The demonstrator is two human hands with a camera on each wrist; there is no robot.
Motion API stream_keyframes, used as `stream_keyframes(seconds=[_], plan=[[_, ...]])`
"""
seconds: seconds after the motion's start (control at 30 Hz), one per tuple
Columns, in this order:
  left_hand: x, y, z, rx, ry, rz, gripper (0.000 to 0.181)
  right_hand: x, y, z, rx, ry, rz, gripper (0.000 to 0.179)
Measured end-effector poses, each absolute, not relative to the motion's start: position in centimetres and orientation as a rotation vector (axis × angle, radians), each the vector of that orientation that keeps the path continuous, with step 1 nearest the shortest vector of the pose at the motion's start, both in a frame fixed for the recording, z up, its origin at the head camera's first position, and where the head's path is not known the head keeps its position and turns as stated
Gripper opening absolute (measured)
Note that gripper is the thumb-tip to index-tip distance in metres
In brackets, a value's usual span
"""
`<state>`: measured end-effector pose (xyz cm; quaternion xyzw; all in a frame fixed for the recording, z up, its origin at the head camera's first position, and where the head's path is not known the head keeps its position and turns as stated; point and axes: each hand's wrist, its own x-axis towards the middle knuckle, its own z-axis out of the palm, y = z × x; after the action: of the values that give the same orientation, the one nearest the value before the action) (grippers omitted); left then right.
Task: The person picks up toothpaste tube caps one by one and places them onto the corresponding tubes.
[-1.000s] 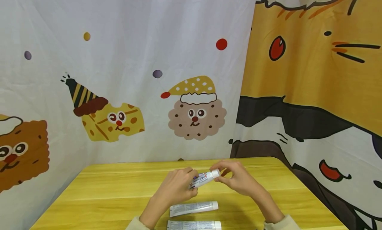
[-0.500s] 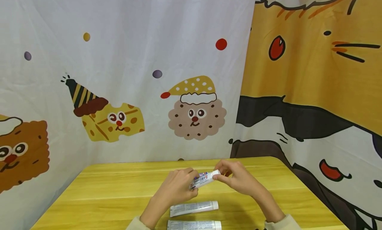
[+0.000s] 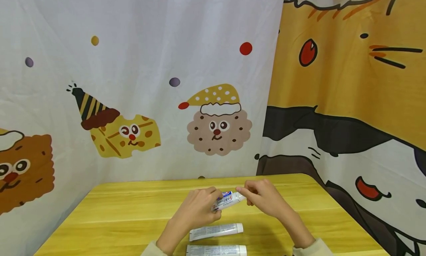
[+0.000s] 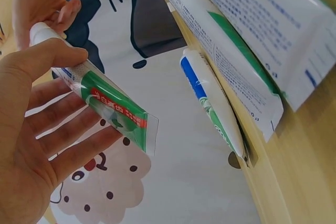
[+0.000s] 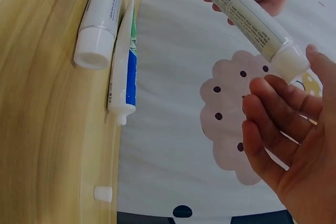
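My left hand (image 3: 201, 205) holds a white toothpaste tube (image 3: 226, 201) between thumb and fingers, tilted above the table. Its green and red print (image 4: 116, 106) shows in the left wrist view. At the tube's upper right end, my right hand (image 3: 266, 198) pinches the white cap (image 5: 290, 64) with thumb and fingertips. Part of that cap is covered by the right thumb in the head view. Below the hands, two more capped toothpaste tubes (image 3: 217, 231) lie side by side on the table.
Both wrist views show another toothpaste tube (image 5: 126, 74) without its cap, its narrow nozzle bare. A loose white cap (image 5: 103, 193) stands on the wooden table (image 3: 133, 219). Printed cartoon curtains (image 3: 139, 64) hang behind and to the right.
My right hand has turned at the cap: its fingers are more curled, with the thumb now across the cap, and it has shifted slightly right. The left hand has stayed nearly still.
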<state>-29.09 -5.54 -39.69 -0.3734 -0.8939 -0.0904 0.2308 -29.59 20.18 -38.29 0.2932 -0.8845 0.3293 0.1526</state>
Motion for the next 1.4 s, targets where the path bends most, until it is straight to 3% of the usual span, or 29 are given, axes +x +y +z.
stream_keyframes(seconds=[0.17, 0.37, 0.67, 1.0, 1.4], plan=[[-29.0, -5.6, -39.7, -1.031, -2.445, -0.246, 0.025, -29.5, 20.0, -38.2, 0.784, -2.586, 0.926, 0.045], [-29.1, -5.6, -39.5, -1.034, -2.435, -0.25, 0.025, -29.4, 20.6, -37.6, 0.837, -2.504, 1.105, 0.013], [-29.0, -5.8, -39.4, -1.03, -2.461, -0.269, 0.025, -29.7, 20.9, -37.7, 1.192, -2.312, 1.136, 0.03], [-29.0, -5.7, -39.4, -1.029, -2.468, -0.253, 0.026, -29.6, 20.2, -38.0, 1.199, -2.341, 1.08, 0.034], [-28.8, -5.6, -39.3, -1.033, -2.474, -0.248, 0.024, -29.4, 20.3, -37.8, 1.076, -2.471, 1.064, 0.013]])
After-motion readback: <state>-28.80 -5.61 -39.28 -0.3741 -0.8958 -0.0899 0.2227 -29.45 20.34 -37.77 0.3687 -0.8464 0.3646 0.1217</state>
